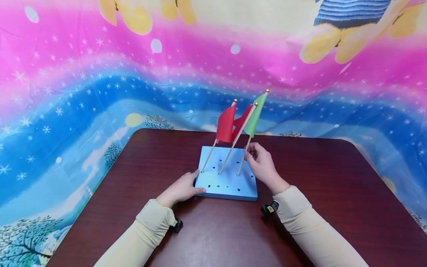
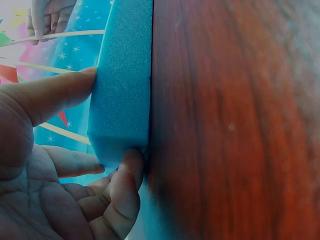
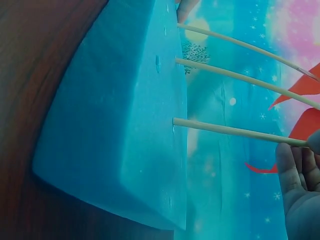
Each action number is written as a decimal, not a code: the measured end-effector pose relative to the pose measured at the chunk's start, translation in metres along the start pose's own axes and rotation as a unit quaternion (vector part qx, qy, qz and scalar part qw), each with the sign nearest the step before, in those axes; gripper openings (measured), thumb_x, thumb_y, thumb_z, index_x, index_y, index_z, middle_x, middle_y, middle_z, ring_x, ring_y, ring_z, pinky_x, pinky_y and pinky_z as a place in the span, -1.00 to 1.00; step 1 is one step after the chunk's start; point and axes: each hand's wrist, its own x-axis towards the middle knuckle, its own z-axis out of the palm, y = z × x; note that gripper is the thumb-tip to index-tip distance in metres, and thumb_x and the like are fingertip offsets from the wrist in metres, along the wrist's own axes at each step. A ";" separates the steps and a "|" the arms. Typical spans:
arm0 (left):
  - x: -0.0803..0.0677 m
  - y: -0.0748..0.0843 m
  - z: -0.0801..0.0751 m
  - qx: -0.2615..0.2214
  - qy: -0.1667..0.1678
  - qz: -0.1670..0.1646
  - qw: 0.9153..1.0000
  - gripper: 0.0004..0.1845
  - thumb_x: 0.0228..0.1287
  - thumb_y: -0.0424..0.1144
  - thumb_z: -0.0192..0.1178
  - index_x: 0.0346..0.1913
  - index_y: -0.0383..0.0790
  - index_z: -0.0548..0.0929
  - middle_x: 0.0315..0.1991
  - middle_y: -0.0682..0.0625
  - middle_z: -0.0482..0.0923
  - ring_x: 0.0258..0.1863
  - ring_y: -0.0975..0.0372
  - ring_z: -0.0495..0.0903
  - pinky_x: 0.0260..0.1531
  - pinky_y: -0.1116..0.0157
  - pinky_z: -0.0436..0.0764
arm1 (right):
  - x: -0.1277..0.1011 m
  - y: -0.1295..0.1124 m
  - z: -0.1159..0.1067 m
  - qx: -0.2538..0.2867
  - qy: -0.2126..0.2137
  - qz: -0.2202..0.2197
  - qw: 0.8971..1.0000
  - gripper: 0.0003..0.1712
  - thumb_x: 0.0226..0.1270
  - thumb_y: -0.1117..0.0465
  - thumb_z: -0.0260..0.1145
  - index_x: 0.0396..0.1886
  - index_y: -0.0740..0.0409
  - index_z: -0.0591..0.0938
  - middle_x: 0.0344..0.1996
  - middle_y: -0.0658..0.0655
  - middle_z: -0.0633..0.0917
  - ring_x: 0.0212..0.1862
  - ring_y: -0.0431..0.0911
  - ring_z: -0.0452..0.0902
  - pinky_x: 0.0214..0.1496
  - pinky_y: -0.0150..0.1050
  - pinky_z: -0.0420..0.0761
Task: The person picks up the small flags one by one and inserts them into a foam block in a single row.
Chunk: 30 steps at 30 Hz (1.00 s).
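A light-blue foam block [image 1: 230, 180] with several small holes lies on the table, and three thin flag sticks stand tilted in it. My left hand [image 1: 183, 187] grips its front left corner; in the left wrist view the thumb lies on the top edge and other fingers curl at the side. My right hand [image 1: 261, 163] pinches the stick of the green flag [image 1: 257, 116], whose lower end meets a hole. In the right wrist view this wooden stick [image 3: 225, 130] is nearest. Farther left stand a red flag [image 1: 225, 124] and a second red flag [image 1: 242, 118], partly overlapped.
The dark red-brown wooden table [image 1: 333, 178] reaches out on both sides of the block. Behind it hangs a patterned cloth [image 1: 200, 66] in pink and blue. A small black device [image 1: 269, 208] is strapped at each wrist.
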 end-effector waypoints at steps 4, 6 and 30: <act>0.000 -0.001 0.000 0.003 0.000 0.000 1.000 -0.08 0.36 -0.08 0.39 0.57 -0.48 0.18 0.43 -0.42 0.34 0.49 -0.18 0.23 0.39 -0.07 0.31 | 0.000 0.001 0.001 -0.004 0.002 -0.010 1.000 -0.87 0.51 0.39 0.24 -0.04 0.38 0.58 -0.27 0.24 0.67 -0.23 0.13 0.62 -0.30 -0.30 0.55; 0.001 0.000 -0.001 0.004 0.001 -0.001 1.000 -0.08 0.36 -0.08 0.39 0.57 -0.48 0.18 0.43 -0.42 0.33 0.49 -0.18 0.23 0.39 -0.07 0.30 | 0.000 0.002 0.001 -0.006 0.004 -0.014 1.000 -0.88 0.51 0.39 0.23 -0.05 0.37 0.58 -0.27 0.23 0.67 -0.24 0.12 0.61 -0.30 -0.30 0.54; -0.001 0.000 0.000 -0.001 0.000 0.001 1.000 -0.09 0.37 -0.09 0.38 0.57 -0.47 0.18 0.43 -0.45 0.32 0.47 -0.16 0.27 0.37 -0.07 0.33 | -0.005 0.007 0.008 -0.038 0.001 -0.024 0.999 -0.87 0.47 0.38 0.26 -0.08 0.35 0.61 -0.23 0.20 0.69 -0.18 0.04 0.59 -0.20 -0.14 0.54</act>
